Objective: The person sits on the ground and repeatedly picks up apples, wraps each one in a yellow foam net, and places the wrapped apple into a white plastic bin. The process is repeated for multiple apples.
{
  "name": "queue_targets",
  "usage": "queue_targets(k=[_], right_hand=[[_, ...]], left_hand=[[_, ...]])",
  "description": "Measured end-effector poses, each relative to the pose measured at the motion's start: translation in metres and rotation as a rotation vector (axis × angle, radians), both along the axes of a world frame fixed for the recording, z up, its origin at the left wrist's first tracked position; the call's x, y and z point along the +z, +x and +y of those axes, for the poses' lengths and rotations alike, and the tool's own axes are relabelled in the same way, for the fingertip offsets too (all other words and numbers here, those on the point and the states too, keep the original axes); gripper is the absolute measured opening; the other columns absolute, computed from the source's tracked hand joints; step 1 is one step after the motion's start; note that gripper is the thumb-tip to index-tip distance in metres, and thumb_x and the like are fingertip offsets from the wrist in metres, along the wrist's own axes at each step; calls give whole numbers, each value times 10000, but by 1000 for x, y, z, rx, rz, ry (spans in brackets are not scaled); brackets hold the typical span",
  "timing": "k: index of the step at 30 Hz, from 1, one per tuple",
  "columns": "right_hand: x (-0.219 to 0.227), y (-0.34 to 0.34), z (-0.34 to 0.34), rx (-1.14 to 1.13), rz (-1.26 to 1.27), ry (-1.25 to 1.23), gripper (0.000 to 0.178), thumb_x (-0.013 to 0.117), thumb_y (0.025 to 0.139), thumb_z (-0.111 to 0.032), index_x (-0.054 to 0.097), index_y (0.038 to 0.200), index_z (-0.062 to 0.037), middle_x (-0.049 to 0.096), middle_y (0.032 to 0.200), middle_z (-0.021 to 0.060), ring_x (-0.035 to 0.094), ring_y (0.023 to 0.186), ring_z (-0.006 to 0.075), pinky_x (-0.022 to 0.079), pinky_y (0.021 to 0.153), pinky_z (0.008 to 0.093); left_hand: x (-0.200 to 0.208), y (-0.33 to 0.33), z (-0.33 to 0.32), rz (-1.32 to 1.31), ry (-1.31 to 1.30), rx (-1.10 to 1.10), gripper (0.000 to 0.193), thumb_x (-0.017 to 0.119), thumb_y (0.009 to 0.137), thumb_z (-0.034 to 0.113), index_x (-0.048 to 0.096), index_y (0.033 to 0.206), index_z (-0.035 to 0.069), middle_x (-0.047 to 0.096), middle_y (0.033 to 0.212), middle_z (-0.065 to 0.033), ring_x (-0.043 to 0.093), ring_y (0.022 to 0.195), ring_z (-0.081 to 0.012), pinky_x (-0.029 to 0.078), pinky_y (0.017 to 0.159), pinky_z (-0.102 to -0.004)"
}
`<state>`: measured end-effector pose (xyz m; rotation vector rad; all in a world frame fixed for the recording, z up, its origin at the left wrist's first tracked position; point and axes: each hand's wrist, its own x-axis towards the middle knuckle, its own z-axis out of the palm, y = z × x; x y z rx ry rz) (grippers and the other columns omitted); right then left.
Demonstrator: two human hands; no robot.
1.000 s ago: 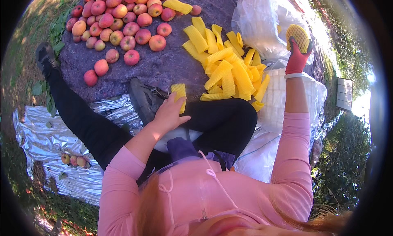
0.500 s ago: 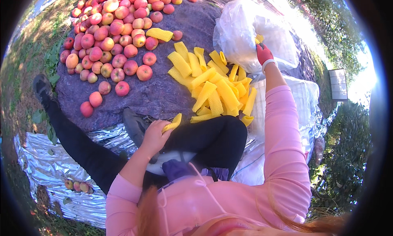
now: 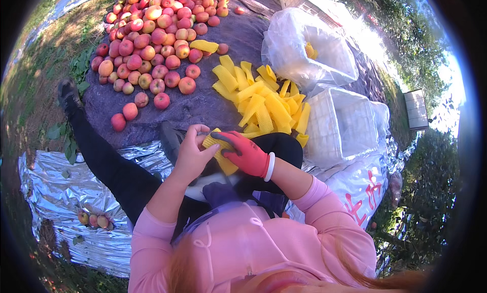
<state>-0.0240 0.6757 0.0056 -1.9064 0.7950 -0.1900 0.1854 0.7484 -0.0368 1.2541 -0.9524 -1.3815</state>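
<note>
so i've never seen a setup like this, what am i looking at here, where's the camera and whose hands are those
There is no robot: these are a person's own left hand, bare, and right hand, in a red and grey glove. The view comes from a fisheye camera worn on the head, looking down, so edges bend. Both hands grip one yellow foam net sleeve; whether anything is inside, I can't tell. On the dark cloth lie a heap of apples and a pile of loose sleeves. At right stand two plastic-lined crates; the farther one has something yellow inside.
</note>
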Motion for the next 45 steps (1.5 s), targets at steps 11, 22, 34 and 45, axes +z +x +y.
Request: queue_targets(k=[11,22,34,45], right_hand=[[-6,17,47,-446,-572,557,456,641,1030,-45,570,1478,0,657,1337,89,616,1261,183,481,1101,320],[-12,19,47,-329,-938,938,412,537,1129,-295,603,1437,-29,661,1444,163,634,1340,338,475,1182,495],[-1,42,59,-256,-658,1157,622,620,1077,-323,462,1579,9,586,1545,191,567,1432,369,428,1224,556],[-9,39,23,-289,-847,1179,662,573,1084,-356,419,1645,-39,522,1629,168,486,1510,362,333,1271,567]], left_hand=[[11,15,35,404,-201,-85,286,633,1026,41,672,1304,-13,712,1225,-43,663,1116,-107,525,1026,-290],[4,17,44,697,-89,-11,153,596,1113,259,600,1116,106,630,1024,11,628,942,-85,521,857,-268],[-30,24,31,806,-92,-79,150,679,1046,149,654,1154,48,701,1126,-54,698,1065,-160,564,959,-340],[-99,270,-51,-1243,160,260,490,855,876,285,671,1231,4,714,1181,-195,707,1147,-367,564,985,-445]])
